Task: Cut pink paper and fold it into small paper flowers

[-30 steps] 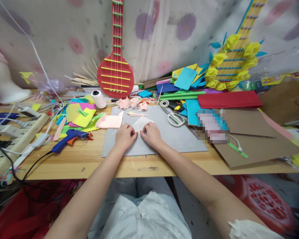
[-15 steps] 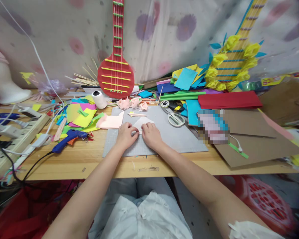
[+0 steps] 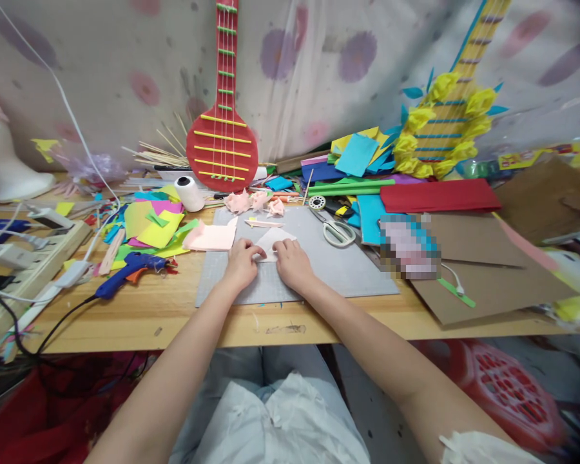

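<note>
My left hand (image 3: 241,263) and my right hand (image 3: 292,264) rest side by side on a grey cutting mat (image 3: 338,264), fingers curled and pressed down on a small pale pink piece of folded paper (image 3: 273,241). Its far end pokes out beyond my fingertips. A larger pink paper sheet (image 3: 209,237) lies just left of my left hand. Scissors (image 3: 337,231) lie on the mat to the right of my right hand.
A blue glue gun (image 3: 125,268) with its cord lies left on the wooden table (image 3: 149,316). Coloured paper scraps (image 3: 155,225), a thread spool (image 3: 189,192), a red paper guitar (image 3: 221,142), brown cardboard (image 3: 493,277) and a power strip (image 3: 33,252) crowd the table.
Both hands slid slightly away from me along the pale pink paper, pressing it flatter; the view shifted a little. Nothing else moved.
</note>
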Action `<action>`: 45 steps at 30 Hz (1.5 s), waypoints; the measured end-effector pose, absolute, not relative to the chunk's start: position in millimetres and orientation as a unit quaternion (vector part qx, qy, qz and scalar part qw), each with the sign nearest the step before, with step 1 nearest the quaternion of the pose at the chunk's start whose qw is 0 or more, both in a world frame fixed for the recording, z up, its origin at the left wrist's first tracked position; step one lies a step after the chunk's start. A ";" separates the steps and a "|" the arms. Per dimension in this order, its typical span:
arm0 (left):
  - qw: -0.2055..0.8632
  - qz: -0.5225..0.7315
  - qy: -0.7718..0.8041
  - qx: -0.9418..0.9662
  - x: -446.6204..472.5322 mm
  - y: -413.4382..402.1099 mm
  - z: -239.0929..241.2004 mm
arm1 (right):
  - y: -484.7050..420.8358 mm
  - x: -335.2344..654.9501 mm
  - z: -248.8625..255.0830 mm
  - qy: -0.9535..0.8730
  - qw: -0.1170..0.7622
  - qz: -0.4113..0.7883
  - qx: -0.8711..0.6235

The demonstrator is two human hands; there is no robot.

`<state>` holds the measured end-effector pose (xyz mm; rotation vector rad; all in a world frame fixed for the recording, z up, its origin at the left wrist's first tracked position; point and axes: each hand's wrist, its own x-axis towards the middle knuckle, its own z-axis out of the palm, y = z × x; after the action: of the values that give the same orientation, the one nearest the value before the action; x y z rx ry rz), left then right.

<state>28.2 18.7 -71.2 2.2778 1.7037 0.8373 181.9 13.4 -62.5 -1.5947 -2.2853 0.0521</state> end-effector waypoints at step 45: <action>0.216 0.270 0.466 0.815 30.1 30.5 -53.8 | 25.6 199.2 -70.8 -0.798 0.276 0.129 -0.519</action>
<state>30.1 30.5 -53.8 2.2571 1.2905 0.7474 199.2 25.6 -70.8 -1.3955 -2.1442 0.3465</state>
